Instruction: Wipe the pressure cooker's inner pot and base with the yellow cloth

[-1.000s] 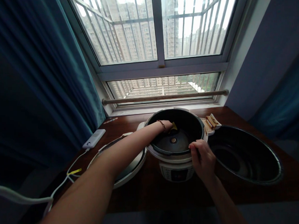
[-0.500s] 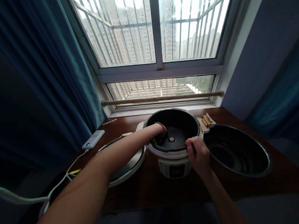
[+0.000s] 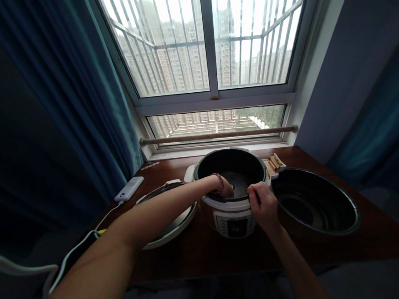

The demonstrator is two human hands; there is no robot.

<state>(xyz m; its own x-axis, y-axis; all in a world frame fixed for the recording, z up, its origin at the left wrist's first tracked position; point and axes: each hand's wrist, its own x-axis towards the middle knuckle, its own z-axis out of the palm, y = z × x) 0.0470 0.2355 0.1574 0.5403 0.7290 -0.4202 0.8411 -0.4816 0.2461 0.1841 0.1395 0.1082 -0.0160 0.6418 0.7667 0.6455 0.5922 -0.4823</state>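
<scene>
A white electric pressure cooker (image 3: 220, 222) stands uncovered on the table, its dark inside facing up. My left hand (image 3: 226, 188) reaches down into it near the round centre piece (image 3: 232, 187) on the floor of the cooker. A beaded bracelet (image 3: 219, 183) circles that wrist. The left fingers are mostly hidden, so what they hold, if anything, does not show. My right hand (image 3: 264, 203) is closed on the cooker's front right rim. Right of the cooker lies a black inner pot (image 3: 352, 213), open side up. The round lid (image 3: 185, 224) rests at the left, partly behind my left forearm.
The brown wooden table (image 3: 192, 268) backs onto a barred window (image 3: 211, 64) with a rail (image 3: 185, 139). A white power bank (image 3: 130, 188) with a white cable (image 3: 105, 214) lies at the far left, near a blue curtain (image 3: 93, 106).
My left hand has moved from the left inner side of the cooker towards the middle of its floor and front. My right hand keeps its hold on the rim. The view has shifted slightly.
</scene>
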